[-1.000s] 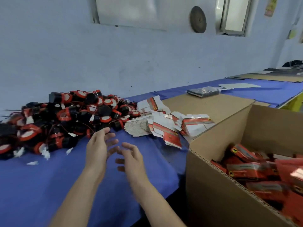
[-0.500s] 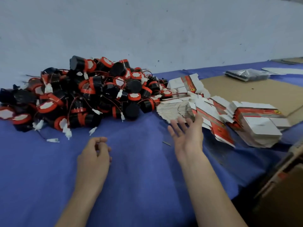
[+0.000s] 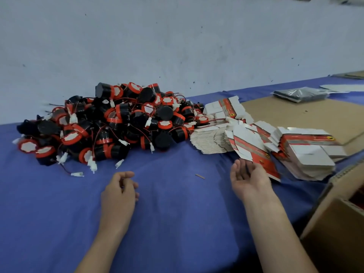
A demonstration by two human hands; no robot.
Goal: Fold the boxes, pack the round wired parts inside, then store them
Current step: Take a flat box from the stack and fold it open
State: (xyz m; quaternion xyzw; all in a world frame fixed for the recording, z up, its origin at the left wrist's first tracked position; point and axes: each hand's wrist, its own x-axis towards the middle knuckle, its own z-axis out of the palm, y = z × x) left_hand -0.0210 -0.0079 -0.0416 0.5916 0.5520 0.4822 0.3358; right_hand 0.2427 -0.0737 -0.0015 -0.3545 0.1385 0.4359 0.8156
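Table [image 3: 49, 213] under blue cloth, filling the lower view. Heap of round wired parts [image 3: 110, 125] at ten o'clock, black drums banded in red, thin leads and white plugs trailing out. Probably rigid and fairly light, but tangled; best lifted by the drum, not dragged by a wire. Brown carton [image 3: 338, 229] at four o'clock, cut off by the edge, contents hardly visible. Fanned stacks of flat boxes [image 3: 216, 138] at two o'clock, thin card, likely light, slick and quick to crease; best pinched at one free edge and peeled off singly. Right hand [image 3: 250, 180] at three o'clock, palm up, fingers loosely spread, tips under the corner of the nearest flat box [image 3: 254, 152]; firm hold or mere touch, cannot tell. Left hand [image 3: 120, 192] at six o'clock, curled loosely on the cloth, apparently holding nothing. Small brown sliver [image 3: 200, 176] between the hands, not identifiable.
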